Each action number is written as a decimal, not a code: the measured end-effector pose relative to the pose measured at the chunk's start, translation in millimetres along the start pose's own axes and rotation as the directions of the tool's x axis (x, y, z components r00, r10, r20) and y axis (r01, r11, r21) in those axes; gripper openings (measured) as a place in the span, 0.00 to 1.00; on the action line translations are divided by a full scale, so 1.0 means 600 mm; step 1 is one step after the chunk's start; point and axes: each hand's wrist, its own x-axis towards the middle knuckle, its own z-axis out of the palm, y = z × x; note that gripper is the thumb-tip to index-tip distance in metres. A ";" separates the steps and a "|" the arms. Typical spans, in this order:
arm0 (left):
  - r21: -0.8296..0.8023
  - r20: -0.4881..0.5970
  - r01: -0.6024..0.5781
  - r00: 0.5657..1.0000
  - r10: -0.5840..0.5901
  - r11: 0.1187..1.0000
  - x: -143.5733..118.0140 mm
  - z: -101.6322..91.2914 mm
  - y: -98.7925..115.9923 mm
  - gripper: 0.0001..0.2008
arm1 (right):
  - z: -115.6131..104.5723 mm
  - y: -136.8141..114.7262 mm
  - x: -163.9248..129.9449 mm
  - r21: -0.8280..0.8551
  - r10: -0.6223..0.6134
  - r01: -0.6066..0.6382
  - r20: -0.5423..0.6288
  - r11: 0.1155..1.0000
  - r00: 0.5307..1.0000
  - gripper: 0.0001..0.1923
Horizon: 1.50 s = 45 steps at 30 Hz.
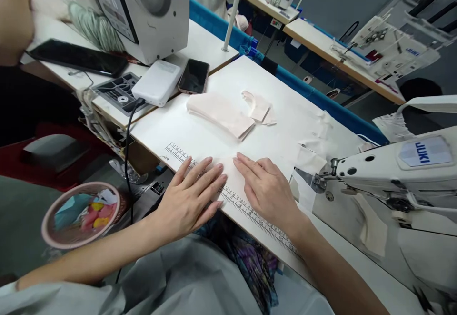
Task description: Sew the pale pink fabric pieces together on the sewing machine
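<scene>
My left hand [194, 196] lies flat on the white table [157, 131], fingers spread over the printed ruler scale [257, 215] along its front edge. My right hand [269, 188] rests just to the right, its fingers stretched forward and pressed down. Between the fingertips, a pale cloth piece [230, 171] seems to lie flat; its outline hardly shows against the white top. Beyond the hands sits a folded stack of pale pink fabric pieces [219, 114]. Smaller pink cut pieces [260, 107] lie beside that stack.
A JUKI sewing machine [396, 162] stands at the right, with white cloth [310, 157] by its needle area. At the back left are another machine [157, 15], a white power bank [157, 82] and a phone [193, 76]. A pink basket [48, 229] of scraps stands below left.
</scene>
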 end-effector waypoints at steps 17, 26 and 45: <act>-0.021 -0.039 0.006 0.999 -0.007 1.000 0.005 -0.008 0.001 0.24 | 0.006 0.013 -0.010 0.078 0.072 -0.063 -0.111 0.995 0.991 0.25; 0.020 -0.019 0.003 1.000 -0.002 1.000 0.013 -0.005 -0.006 0.23 | 0.008 0.013 0.003 0.103 0.053 -0.047 -0.059 0.994 0.997 0.25; -0.143 0.025 -0.211 0.976 0.217 0.967 0.010 -0.005 0.073 0.21 | -0.038 0.036 -0.036 0.078 0.063 -0.042 -0.281 0.996 0.958 0.22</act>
